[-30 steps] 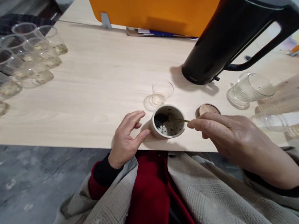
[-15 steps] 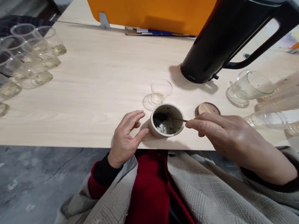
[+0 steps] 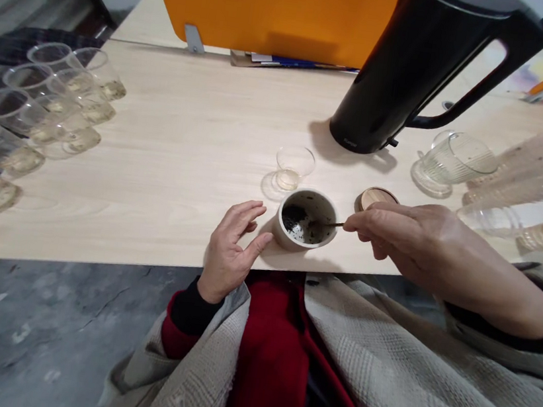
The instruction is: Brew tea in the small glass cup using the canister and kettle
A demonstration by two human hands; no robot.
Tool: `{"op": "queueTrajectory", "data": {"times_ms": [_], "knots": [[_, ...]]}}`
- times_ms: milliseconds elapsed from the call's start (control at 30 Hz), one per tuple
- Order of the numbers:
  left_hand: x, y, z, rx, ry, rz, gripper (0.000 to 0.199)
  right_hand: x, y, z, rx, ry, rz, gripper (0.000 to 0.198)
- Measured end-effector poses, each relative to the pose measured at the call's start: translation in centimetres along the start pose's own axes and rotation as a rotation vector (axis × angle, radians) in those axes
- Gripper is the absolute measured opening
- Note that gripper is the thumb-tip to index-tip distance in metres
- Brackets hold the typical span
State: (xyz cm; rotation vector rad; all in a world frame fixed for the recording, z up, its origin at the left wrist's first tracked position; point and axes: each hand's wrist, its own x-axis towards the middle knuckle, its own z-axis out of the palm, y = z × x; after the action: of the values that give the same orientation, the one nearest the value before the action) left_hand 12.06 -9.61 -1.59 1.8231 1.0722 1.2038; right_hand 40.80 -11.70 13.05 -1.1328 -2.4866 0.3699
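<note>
A round pale canister [image 3: 291, 238] stands near the table's front edge, with dark loose leaves [image 3: 294, 217], like tea, inside. My right hand [image 3: 398, 230] pinches the thin handle of a small spoon [image 3: 333, 225], which reaches over the canister's right rim. The spoon's far end is inside and hard to make out. On the canister's left, my left hand [image 3: 233, 248] is open, fingers curved and thumb close to the wall; whether it touches I cannot tell. Just behind the canister is a clear plastic cup [image 3: 289, 174] with a little pale content. A round wooden lid [image 3: 375, 196] lies beyond my right hand.
A tall black kettle [image 3: 409, 68] stands behind to the right. Near it are a ribbed glass cup [image 3: 462, 158] and stacked plastic cups [image 3: 541, 165] lying down. Several plastic cups [image 3: 29, 105] line the left side. An orange divider [image 3: 277, 11] closes off the back.
My right hand has shifted slightly right and tilted the spoon, whose handle now shows darker over the rim. My left hand keeps its pose. The whole view has shifted a little.
</note>
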Motion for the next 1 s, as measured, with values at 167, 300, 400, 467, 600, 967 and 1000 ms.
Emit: {"op": "queueTrajectory", "data": {"times_ms": [167,300,400,467,600,967,1000], "knots": [[-0.1,0.0,0.0,-0.010,0.001,-0.007,0.036,0.7,0.6,-0.5,0.452,0.210,0.339,0.016],[0.0,0.1,0.0,-0.023,0.007,-0.014,0.034,1.4,1.5,-0.2,0.813,0.481,0.514,0.020],[0.0,0.1,0.0,-0.027,0.013,-0.019,0.033,1.8,2.3,0.1,0.879,0.562,0.588,0.023],[0.0,0.1,0.1,-0.028,0.010,-0.017,0.034,1.9,2.7,0.3,0.890,0.597,0.600,0.024],[0.0,-0.1,0.1,-0.032,0.009,-0.012,0.034,2.0,2.6,0.4,0.889,0.624,0.620,0.023],[0.0,0.0,0.0,-0.032,0.009,-0.018,0.033,1.4,2.0,0.9,0.861,0.685,0.610,0.023],[0.0,0.0,0.0,-0.032,0.010,-0.017,0.033,1.4,2.0,0.9,0.851,0.709,0.608,0.023]]}}
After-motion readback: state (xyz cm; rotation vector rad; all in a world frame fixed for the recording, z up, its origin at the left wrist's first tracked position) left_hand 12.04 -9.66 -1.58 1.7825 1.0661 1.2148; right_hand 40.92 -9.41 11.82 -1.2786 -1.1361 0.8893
